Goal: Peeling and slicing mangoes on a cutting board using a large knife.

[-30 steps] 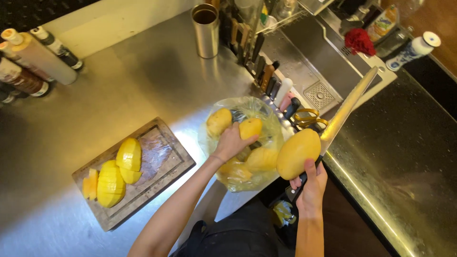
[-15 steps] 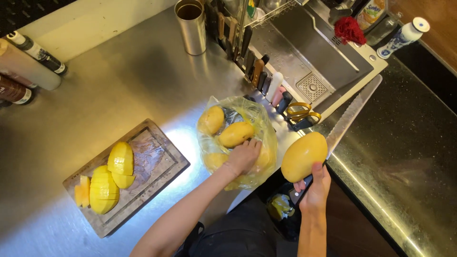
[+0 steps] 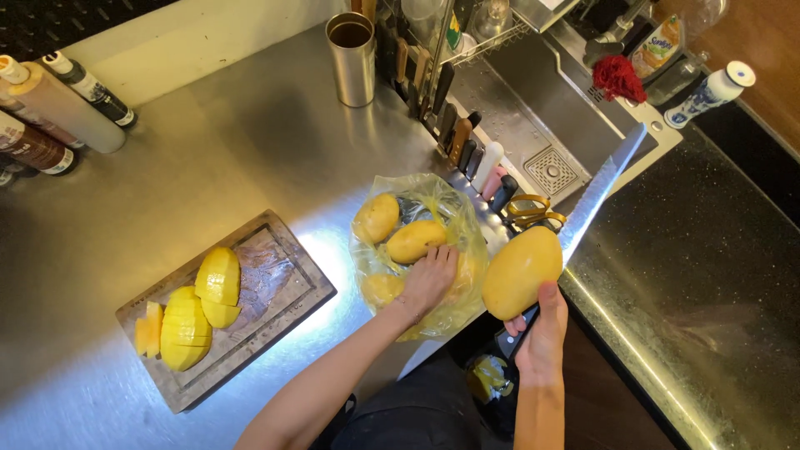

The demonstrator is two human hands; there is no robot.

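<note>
My right hand holds a whole yellow mango together with a long knife whose blade points up and to the right. My left hand rests flat on a clear plastic bag that lies on the steel counter. Several more mangoes show inside the bag. To the left, a wooden cutting board carries cut mango halves scored in a grid.
A metal cup stands at the back. A row of knife handles lines the sink edge, with yellow-handled scissors beside them. Squeeze bottles lie at the far left. A sink and dark stone counter are at right.
My left hand has let go of a mango in the bag and now presses flat on the bag. The right hand with mango and knife stays about where it was.
</note>
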